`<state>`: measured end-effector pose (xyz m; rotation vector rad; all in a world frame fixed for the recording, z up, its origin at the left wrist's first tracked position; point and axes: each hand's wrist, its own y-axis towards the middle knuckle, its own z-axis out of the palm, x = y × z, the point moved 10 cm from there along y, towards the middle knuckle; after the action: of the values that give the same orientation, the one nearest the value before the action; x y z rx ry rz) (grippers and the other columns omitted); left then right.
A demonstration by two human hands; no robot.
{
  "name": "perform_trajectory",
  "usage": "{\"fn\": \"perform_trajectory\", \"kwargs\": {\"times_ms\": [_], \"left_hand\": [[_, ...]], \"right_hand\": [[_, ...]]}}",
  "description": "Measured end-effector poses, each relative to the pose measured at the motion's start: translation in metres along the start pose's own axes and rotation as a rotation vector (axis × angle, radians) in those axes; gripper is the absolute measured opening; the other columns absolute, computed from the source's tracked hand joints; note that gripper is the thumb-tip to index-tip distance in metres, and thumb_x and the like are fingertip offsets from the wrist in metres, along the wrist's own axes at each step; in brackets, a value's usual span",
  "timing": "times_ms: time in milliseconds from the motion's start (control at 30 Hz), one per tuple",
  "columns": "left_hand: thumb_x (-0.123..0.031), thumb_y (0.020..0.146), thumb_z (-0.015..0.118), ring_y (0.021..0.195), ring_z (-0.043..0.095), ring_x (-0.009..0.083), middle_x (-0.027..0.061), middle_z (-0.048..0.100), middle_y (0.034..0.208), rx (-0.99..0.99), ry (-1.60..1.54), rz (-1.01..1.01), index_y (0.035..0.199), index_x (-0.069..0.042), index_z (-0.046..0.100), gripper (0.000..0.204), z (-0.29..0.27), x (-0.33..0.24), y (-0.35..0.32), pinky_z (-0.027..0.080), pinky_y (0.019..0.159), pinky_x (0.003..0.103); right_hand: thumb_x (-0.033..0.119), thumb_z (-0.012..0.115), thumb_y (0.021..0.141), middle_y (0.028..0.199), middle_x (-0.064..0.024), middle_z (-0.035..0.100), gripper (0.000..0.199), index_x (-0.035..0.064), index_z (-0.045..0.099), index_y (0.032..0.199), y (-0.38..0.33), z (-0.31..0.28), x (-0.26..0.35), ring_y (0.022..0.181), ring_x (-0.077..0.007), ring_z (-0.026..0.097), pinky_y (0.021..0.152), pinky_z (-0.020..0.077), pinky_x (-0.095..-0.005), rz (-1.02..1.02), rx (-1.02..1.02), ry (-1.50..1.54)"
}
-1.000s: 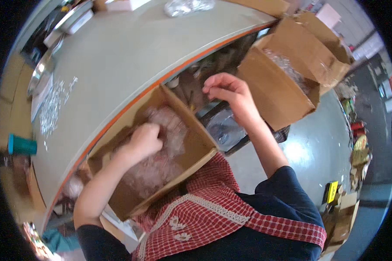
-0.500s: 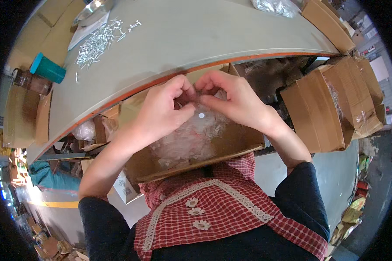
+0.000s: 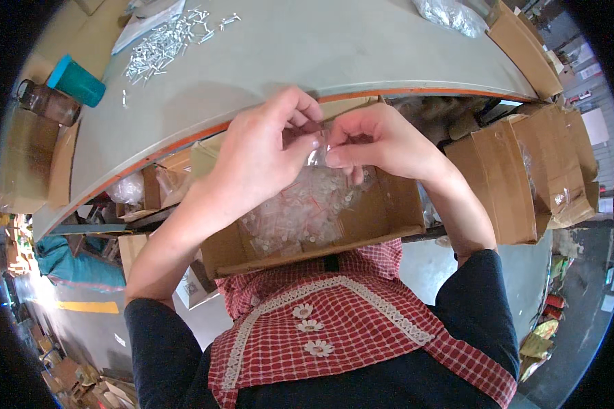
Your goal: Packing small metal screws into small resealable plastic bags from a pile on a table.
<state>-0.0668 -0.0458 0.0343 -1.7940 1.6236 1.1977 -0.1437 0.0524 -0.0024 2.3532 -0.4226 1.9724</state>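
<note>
A small clear plastic bag is pinched between my two hands, above an open cardboard box at my lap. My left hand grips it from the left with thumb and fingers closed. My right hand pinches its other side, fingers curled. What the bag contains, if anything, cannot be made out. Inside the box lies a heap of small clear bags, some with red lines, with small pale round pieces among them.
Loose silver screws are heaped on the grey table, with a teal cup at its left edge. A clear plastic bag lies far right. Cardboard boxes stand to my right.
My hands have risen slightly and moved a little apart, and the clear bag now shows between them. The white disc seen below my hands no longer shows there.
</note>
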Motion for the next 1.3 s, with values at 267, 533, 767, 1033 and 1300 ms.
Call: {"fn": "perform_trajectory", "kwargs": {"times_ms": [267, 533, 767, 1033, 1300], "left_hand": [[-0.018, 0.093, 0.073, 0.072, 0.057, 0.0099, 0.005, 0.067, 0.081, 0.064, 0.08, 0.001, 0.094, -0.001, 0.068, 0.018, -0.001, -0.017, -0.007, 0.044, 0.063, 0.027], [-0.024, 0.098, 0.068, 0.066, 0.054, 0.003, -0.0022, 0.065, 0.078, 0.213, -0.29, -0.225, 0.095, -0.002, 0.071, 0.022, 0.022, 0.027, -0.009, 0.041, 0.055, 0.022], [-0.021, 0.096, 0.071, 0.07, 0.058, 0.0023, -0.0023, 0.067, 0.077, 0.194, -0.152, -0.166, 0.093, -0.002, 0.074, 0.019, 0.014, 0.021, -0.006, 0.044, 0.056, 0.02], [-0.013, 0.094, 0.072, 0.072, 0.057, 0.0034, -0.0025, 0.066, 0.077, 0.081, -0.281, -0.196, 0.089, -0.002, 0.071, 0.013, 0.004, 0.027, -0.007, 0.044, 0.061, 0.021], [-0.014, 0.093, 0.075, 0.075, 0.061, 0.0063, -0.0006, 0.069, 0.083, -0.006, -0.485, -0.158, 0.091, -0.003, 0.072, 0.011, 0.003, 0.03, -0.011, 0.047, 0.064, 0.022]], "right_hand": [[0.012, 0.075, 0.091, 0.078, 0.0026, 0.064, 0.012, 0.0025, 0.067, 0.089, -0.003, 0.007, -0.001, 0.073, -0.005, 0.056, 0.061, 0.0436, -0.0237, -0.036, -0.007, 0.074], [0.009, 0.074, 0.086, 0.071, -0.0016, 0.062, 0.011, 0.0011, 0.066, 0.086, -0.004, 0.005, 0.01, 0.067, -0.007, 0.053, 0.06, 0.0431, -0.0286, -0.164, -0.1, -0.166], [0.014, 0.076, 0.084, 0.07, -0.0093, 0.063, 0.015, 0.0037, 0.066, 0.086, -0.012, 0.013, 0.032, 0.063, -0.0203, 0.062, 0.058, 0.0482, -0.0361, -0.367, -0.246, -0.588], [0.005, 0.078, 0.082, 0.087, -0.0065, 0.066, 0.019, 0.0005, 0.066, 0.097, -0.02, 0.002, 0.046, 0.077, -0.0164, 0.063, 0.07, 0.0507, -0.0311, -0.425, -0.369, -0.449], [0.004, 0.074, 0.089, 0.096, -0.0121, 0.073, 0.019, -0.0012, 0.068, 0.106, -0.021, 0.004, 0.04, 0.089, -0.0205, 0.073, 0.081, 0.0577, -0.0328, -0.414, -0.396, -0.259]]}}
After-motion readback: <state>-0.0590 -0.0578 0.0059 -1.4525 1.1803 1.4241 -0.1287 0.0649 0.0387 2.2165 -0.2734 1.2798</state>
